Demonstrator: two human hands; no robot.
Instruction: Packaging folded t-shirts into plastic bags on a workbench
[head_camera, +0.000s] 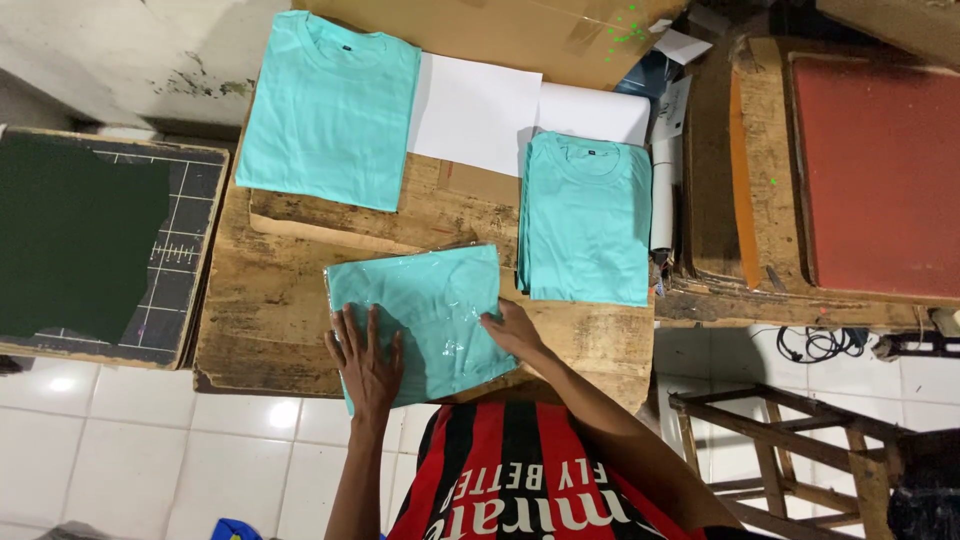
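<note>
On wooden table (270, 320), three turquoise shirts, one bagged shirt (430, 310) under flat, spread left hand (367, 362) and right hand (515, 330).

The bagged shirt's (425, 315) near corner hides under the left hand (366, 362).

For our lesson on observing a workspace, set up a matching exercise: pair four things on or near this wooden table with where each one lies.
Things:
1. bagged turquoise shirt
2. stack of folded turquoise shirts
3. single folded turquoise shirt
4. white paper sheet

Places:
A. far left part of the wooden table
B. under the left hand and right hand
C. between the two unbagged shirt piles
D. right side of the table

Pairs: 1-B, 2-D, 3-A, 4-C
</note>
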